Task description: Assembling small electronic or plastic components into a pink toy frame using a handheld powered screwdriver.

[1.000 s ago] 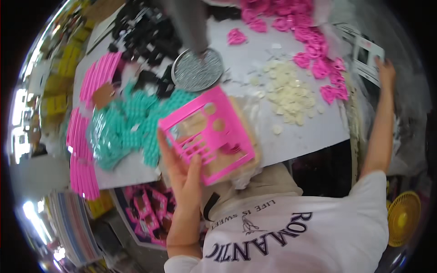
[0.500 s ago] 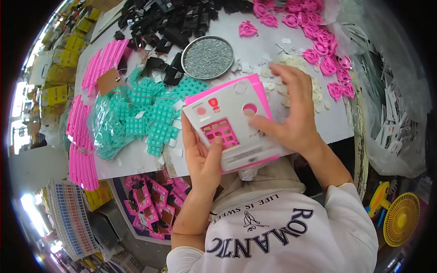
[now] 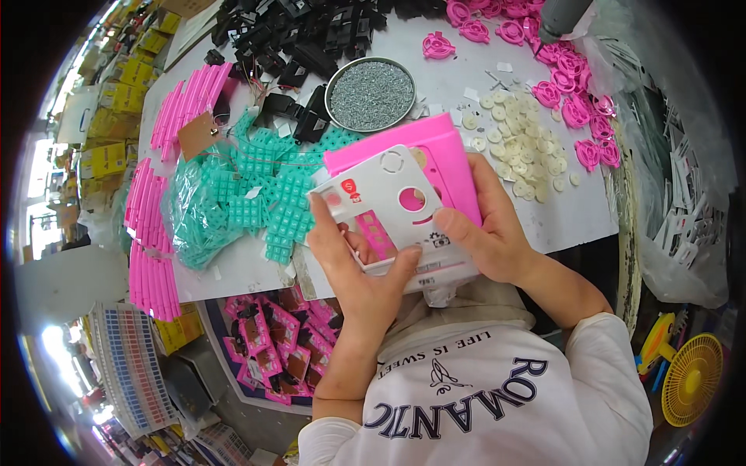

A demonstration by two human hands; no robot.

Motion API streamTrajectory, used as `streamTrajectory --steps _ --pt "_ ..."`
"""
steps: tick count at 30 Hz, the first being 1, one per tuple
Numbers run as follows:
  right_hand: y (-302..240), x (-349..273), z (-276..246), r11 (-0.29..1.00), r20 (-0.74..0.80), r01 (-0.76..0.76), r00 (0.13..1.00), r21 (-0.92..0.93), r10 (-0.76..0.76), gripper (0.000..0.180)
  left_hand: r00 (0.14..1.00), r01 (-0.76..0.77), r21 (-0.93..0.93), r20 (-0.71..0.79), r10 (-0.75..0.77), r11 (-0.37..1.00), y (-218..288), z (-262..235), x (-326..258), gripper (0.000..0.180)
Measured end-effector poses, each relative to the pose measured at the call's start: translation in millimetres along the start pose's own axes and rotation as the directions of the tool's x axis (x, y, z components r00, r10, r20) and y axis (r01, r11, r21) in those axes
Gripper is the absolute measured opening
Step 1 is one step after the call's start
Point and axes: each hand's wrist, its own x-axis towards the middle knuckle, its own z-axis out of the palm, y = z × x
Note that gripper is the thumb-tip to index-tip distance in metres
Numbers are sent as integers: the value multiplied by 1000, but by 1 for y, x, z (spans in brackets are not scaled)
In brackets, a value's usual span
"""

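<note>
A white faceplate (image 3: 378,180) with a round hole and a square cut-out lies over a pink plastic housing (image 3: 449,147), tilted against it and set off toward its lower left. My left hand (image 3: 353,291) holds the faceplate by its lower left, thumb across the lower edge and fingers partly hidden behind. On the right side, my right hand (image 3: 497,237) is closed round the housing's edge, its thumb pressed on the faceplate. Both pieces are held above the table's near edge. What lies between them is mostly hidden.
Teal keypads (image 3: 287,206) lie left, beside stacked pink strips (image 3: 151,233). A round tray of small screws (image 3: 371,95), black parts (image 3: 311,58), cream discs (image 3: 528,144) and pink rings (image 3: 575,113) stand farther off. A grey tool (image 3: 561,19) hangs top right; pink assemblies (image 3: 284,342) fill a bin below.
The faceplate has turned and shifted off the pink housing, baring more of it. My right hand has closed on the housing's right edge. The grey tool has come into view.
</note>
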Motion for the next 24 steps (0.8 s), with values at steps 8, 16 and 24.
streamTrajectory --steps 8,16,24 --pt "-16 6 -19 998 129 -21 991 -55 28 55 987 95 -506 -62 -146 857 -12 2 -12 129" --pt "-17 8 -9 959 147 2 988 -283 42 59 992 63 -315 120 -26 947 -32 13 -7 124" --pt "-26 6 -3 971 83 -135 985 -195 154 61 985 172 -544 109 -135 821 -24 18 -19 125"
